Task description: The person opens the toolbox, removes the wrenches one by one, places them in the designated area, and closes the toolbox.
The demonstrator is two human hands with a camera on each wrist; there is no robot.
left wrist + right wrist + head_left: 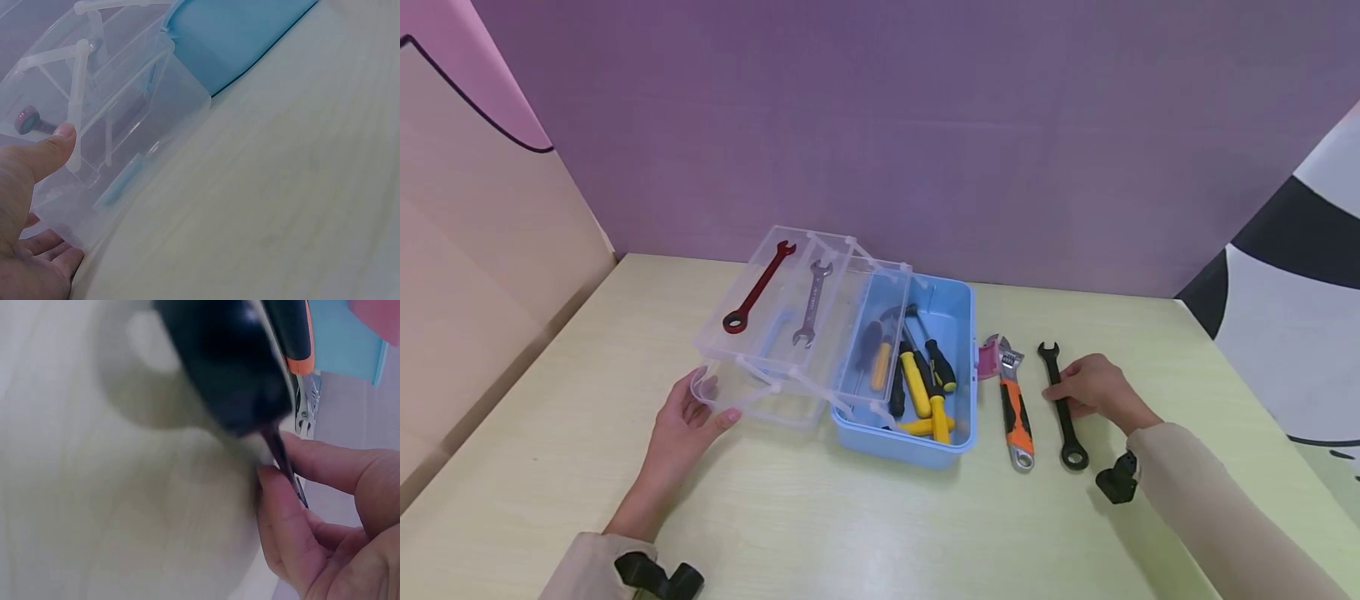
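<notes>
An open blue toolbox (902,446) stands mid-table with clear fold-out trays (730,354) spread to its left. My left hand (711,398) grips the lowest clear tray's rim (137,125), thumb (59,137) on top and fingers underneath. A red wrench (758,287) and a silver wrench (812,304) lie in the upper tray. Yellow-and-black screwdrivers (917,383) fill the blue box. To its right, my right hand (1054,392) pinches the shaft of a black combination wrench (1067,433) that lies on the table; up close the wrench (231,369) is blurred.
An orange-and-black adjustable wrench (1015,408) lies on the table between the box and the black wrench. A purple wall backs the pale wooden table (865,533). A beige panel stands at the left, and a black-and-white cloth hangs at the right.
</notes>
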